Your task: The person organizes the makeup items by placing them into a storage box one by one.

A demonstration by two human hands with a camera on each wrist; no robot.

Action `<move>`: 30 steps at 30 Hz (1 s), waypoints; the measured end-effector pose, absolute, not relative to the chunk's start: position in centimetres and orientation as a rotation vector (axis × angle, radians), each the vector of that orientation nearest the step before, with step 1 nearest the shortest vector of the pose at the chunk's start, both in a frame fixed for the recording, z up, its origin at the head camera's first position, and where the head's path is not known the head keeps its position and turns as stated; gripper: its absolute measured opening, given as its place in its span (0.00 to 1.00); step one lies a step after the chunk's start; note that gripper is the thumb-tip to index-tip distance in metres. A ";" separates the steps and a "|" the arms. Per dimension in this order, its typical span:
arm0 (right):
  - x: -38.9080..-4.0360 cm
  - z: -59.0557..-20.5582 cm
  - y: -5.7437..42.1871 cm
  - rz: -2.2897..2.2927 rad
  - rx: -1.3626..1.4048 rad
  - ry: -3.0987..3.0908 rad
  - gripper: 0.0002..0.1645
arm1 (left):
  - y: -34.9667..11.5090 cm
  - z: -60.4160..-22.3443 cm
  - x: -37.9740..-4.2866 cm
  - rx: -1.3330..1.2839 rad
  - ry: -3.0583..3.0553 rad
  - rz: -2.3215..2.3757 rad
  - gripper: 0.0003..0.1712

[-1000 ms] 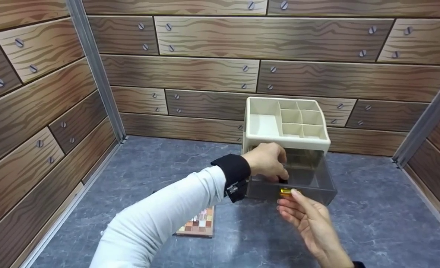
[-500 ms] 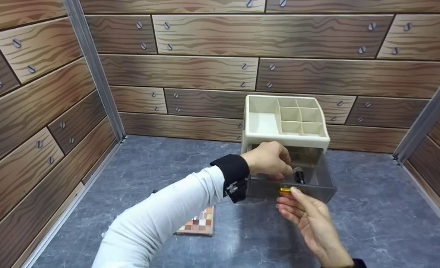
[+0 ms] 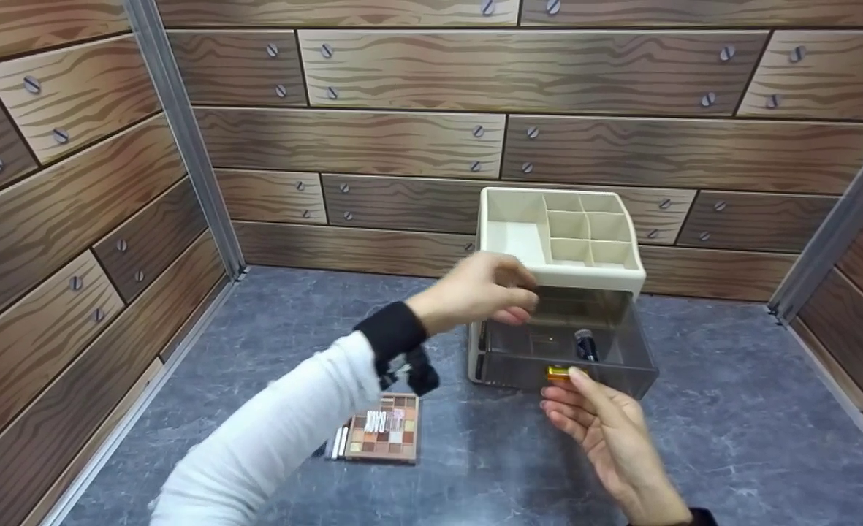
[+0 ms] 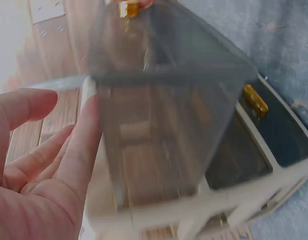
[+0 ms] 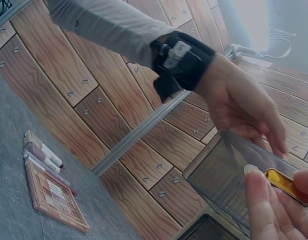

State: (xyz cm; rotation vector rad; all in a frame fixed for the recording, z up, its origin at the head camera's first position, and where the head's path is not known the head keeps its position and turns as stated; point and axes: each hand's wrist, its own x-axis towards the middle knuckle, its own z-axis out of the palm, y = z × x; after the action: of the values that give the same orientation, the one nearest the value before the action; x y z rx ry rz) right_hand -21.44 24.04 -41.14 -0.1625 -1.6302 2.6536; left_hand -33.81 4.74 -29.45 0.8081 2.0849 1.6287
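Near the tabletop's (image 3: 314, 299) back edge, the smoky drawer (image 3: 559, 342) juts from its organizer (image 3: 577, 277), likely light, stiff and slick, best taken by the gold handle (image 3: 557, 372) the right hand (image 3: 606, 431) grips, while the left hand (image 3: 478, 292), grip empty and parted, hangs over the drawer's left edge

1. Surface (image 3: 285, 310), grey, marbled.
2. Palette (image 3: 387, 438), flat on the surface, grid of coloured squares, white lettering.
3. Slim tubes (image 5: 48, 156), several, lying beside the palette.
4. Walls (image 3: 402, 142), wood-plank pattern with slotted screw heads.
5. Metal strip (image 3: 185, 135), grey, in the left corner.
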 end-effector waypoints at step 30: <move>-21.3 -41.3 24.3 2.686 -0.054 -1.620 0.18 | -11.3 -34.7 -33.7 0.421 2.249 1.771 0.25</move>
State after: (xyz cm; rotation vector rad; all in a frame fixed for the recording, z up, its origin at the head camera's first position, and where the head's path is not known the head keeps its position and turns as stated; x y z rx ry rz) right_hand -21.33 24.32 -41.27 -0.0540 -1.6197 2.6863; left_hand -33.73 -11.28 -34.72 0.4206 2.2487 1.7706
